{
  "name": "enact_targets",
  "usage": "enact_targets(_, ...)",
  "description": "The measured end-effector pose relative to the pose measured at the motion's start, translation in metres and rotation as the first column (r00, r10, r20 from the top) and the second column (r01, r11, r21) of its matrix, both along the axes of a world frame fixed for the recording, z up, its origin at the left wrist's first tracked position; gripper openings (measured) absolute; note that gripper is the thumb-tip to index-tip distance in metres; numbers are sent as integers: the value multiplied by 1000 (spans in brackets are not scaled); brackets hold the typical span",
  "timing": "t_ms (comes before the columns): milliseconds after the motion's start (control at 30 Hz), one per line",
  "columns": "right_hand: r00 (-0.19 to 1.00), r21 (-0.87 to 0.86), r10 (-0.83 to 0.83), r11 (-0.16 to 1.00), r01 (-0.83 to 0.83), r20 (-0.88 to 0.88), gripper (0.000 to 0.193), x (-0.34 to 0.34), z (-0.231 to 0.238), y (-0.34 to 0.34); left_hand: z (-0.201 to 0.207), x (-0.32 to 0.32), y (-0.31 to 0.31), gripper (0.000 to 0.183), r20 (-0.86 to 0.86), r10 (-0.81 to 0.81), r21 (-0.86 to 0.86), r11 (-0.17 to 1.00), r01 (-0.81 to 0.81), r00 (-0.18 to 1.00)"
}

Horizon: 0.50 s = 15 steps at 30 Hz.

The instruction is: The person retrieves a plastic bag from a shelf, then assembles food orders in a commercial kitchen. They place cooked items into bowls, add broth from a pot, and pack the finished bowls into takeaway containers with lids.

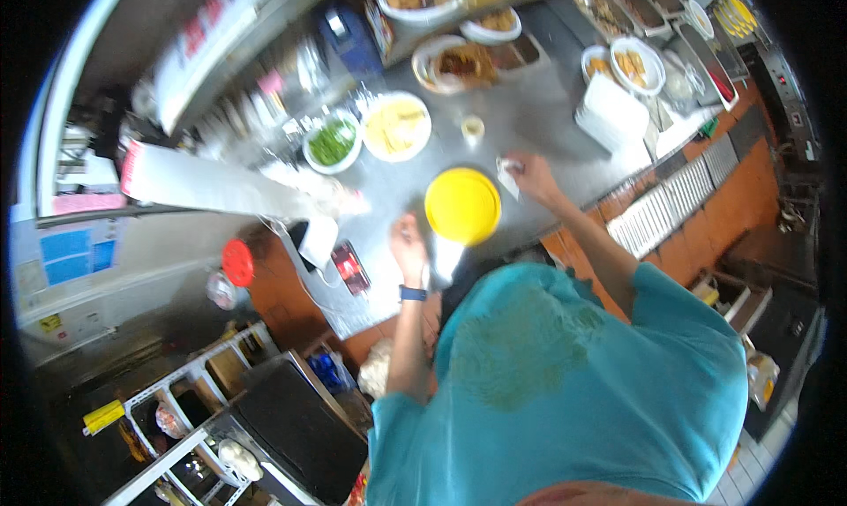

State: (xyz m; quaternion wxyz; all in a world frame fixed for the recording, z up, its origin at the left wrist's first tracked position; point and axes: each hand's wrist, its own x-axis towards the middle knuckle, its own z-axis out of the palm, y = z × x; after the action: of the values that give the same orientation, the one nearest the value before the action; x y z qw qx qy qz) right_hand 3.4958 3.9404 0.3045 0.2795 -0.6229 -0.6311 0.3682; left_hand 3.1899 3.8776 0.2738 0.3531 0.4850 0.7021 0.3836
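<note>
Steel counter [538, 118]: right hand [529, 175] pinches white packet [509, 178].

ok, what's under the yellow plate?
The yellow plate sits on the steel counter, between the left hand and the right hand, which touches a white cloth. Anything beneath it is hidden.

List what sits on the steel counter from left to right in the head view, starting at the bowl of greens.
Bowl of greens → plate of yellow food → yellow plate → small cup → right hand → stack of white containers.

Teal short-sleeved shirt [565, 374], darker patch on chest; blue wristband [412, 292] on left wrist; forearms bare.
</note>
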Motion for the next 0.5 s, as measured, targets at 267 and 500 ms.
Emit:
enact_targets(267,988,-247,156,958,-148,15,52,-82,-102,55,-86,38,51,21,448,345,-253,934,-253,825)
enact_targets(500,885,-323,465,832,-452,-42,46,-72,-105,90,-82,46,50,20,452,419,-346,896,-278,788)
